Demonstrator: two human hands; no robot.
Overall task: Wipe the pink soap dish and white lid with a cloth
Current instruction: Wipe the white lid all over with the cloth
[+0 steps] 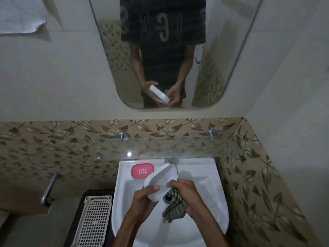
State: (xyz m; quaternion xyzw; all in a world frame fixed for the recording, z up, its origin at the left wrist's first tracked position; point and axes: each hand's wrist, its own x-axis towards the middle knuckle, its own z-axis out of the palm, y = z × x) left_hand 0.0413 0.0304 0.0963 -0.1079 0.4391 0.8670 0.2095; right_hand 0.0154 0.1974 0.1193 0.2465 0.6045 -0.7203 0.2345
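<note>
The white lid (pixel 161 177) is tilted above the basin, its hollow side facing me. My left hand (pixel 144 198) grips its near end, thumb on the rim. My right hand (pixel 187 195) holds a striped grey cloth (pixel 173 207) bunched against the lid's lower right edge; the cloth's loose end hangs below my fingers. The pink soap dish (pixel 142 171) lies on the sink's back left ledge, away from both hands.
The white sink (pixel 210 193) fills the lower middle, with a tap (pixel 170 160) behind the lid. A glass shelf (pixel 178 146) spans above it. A cream perforated basket (pixel 93 221) sits to the left beside a metal handle (pixel 49 189). The mirror (pixel 174 50) reflects me.
</note>
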